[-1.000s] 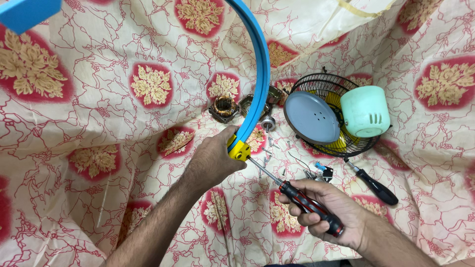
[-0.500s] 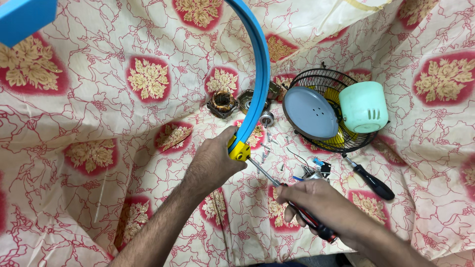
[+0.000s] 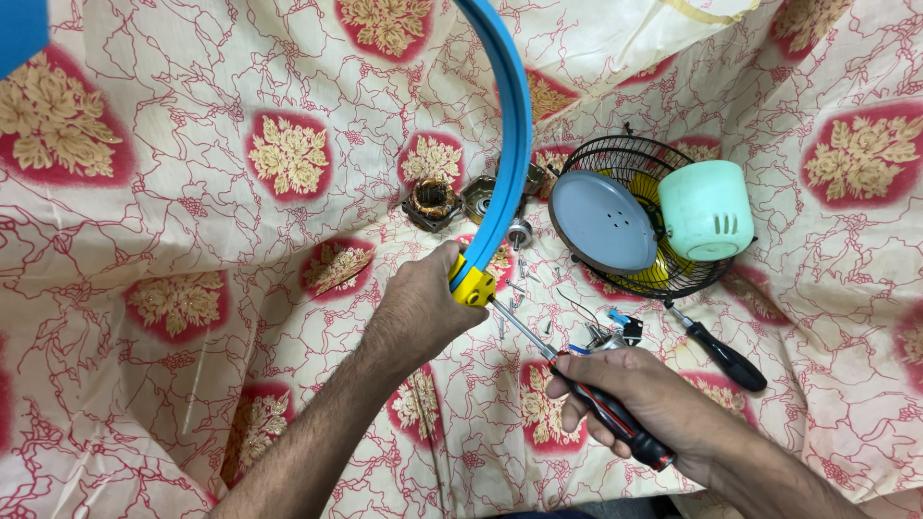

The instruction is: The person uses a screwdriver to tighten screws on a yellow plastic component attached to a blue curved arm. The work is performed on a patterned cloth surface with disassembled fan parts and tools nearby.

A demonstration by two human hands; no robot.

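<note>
Head camera — what changed?
— My right hand [image 3: 630,399] re-gripped the red-and-black-handled screwdriver [image 3: 577,380], tip at the yellow plastic clip [image 3: 473,285]. My left hand [image 3: 423,308], clamped on the curved blue plastic ring [image 3: 507,163], nudged up. The driving continues.

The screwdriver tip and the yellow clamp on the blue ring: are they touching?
Touching. The head view shows the screwdriver shaft ending right against the yellow clamp, no gap visible.
</note>
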